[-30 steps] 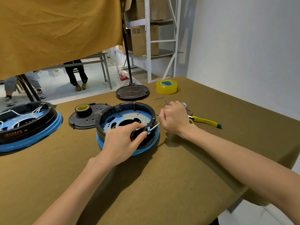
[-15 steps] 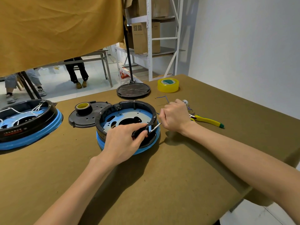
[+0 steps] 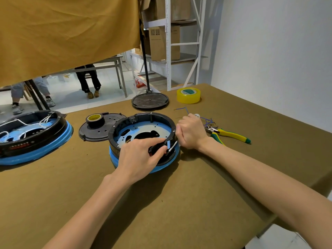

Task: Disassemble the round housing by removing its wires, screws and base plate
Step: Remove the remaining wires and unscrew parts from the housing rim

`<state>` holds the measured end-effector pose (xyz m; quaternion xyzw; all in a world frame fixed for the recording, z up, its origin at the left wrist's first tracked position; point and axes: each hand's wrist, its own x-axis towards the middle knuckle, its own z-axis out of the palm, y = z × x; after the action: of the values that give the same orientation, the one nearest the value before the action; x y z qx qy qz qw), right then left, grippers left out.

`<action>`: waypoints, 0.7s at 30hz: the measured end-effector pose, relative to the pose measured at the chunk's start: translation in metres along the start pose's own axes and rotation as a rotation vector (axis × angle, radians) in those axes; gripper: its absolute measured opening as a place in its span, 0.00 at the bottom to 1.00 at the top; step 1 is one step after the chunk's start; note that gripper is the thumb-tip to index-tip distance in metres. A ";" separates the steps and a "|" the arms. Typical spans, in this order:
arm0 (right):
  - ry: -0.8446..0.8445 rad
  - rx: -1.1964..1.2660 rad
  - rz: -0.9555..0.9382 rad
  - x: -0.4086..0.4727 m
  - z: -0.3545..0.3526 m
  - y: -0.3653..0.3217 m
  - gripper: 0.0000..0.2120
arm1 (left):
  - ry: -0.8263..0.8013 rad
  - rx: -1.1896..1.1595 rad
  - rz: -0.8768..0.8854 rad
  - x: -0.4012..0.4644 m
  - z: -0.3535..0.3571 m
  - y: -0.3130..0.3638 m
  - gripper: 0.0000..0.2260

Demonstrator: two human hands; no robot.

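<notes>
Fingers (image 3: 158,149) of the left hand (image 3: 138,159) are curled round a black-handled screwdriver (image 3: 161,147), shaft angled right toward the near-right rim of the round housing (image 3: 143,133). Right hand (image 3: 191,132) is a closed fist pressed against the housing's right wall, bracing it; can't tell if it holds anything.

Housing sits mid-table (image 3: 179,203), black ring on a blue band, base plate (image 3: 143,130) still seated inside. Pulled wires (image 3: 206,121) lie just right of it, near the green-yellow pliers (image 3: 231,135).

Head view, risks as I judge them:
- Shaft looks shallow to the rim; the tip could cam out and chew the screw head or skid toward the right hand close beside it.
- Housing may rotate on the table if the fist eases off.
- A freed screw could drop through the plate's cutouts.

Versus the earlier frames: hands and tool sit in practically the same pose, housing unmoved. Only the camera has shifted slightly.
</notes>
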<state>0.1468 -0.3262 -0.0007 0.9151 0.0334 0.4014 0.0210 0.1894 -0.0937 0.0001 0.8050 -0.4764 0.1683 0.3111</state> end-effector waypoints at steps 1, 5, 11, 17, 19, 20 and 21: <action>-0.005 -0.005 -0.002 -0.001 0.000 -0.002 0.22 | -0.003 -0.002 0.003 -0.001 -0.001 -0.001 0.17; 0.032 -0.132 0.020 -0.020 -0.008 -0.005 0.22 | -0.004 0.020 0.010 -0.002 -0.001 -0.001 0.18; 0.033 -0.266 0.142 -0.032 -0.031 -0.004 0.22 | -0.031 0.032 -0.033 0.000 -0.002 0.000 0.17; 0.015 -0.310 0.233 -0.025 -0.042 -0.007 0.24 | -0.099 -0.017 -0.042 0.004 -0.009 0.001 0.21; 0.011 -0.306 0.206 -0.023 -0.042 -0.008 0.23 | -0.120 -0.030 -0.047 0.004 -0.011 0.000 0.20; 0.010 -0.306 0.192 -0.022 -0.042 -0.008 0.22 | -0.128 -0.042 -0.056 0.005 -0.012 -0.002 0.20; 0.013 -0.312 0.176 -0.023 -0.043 -0.008 0.22 | -0.140 -0.058 -0.065 0.005 -0.013 -0.003 0.19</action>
<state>0.0993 -0.3192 0.0111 0.8975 -0.1095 0.4079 0.1273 0.1947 -0.0877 0.0121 0.8205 -0.4752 0.0878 0.3054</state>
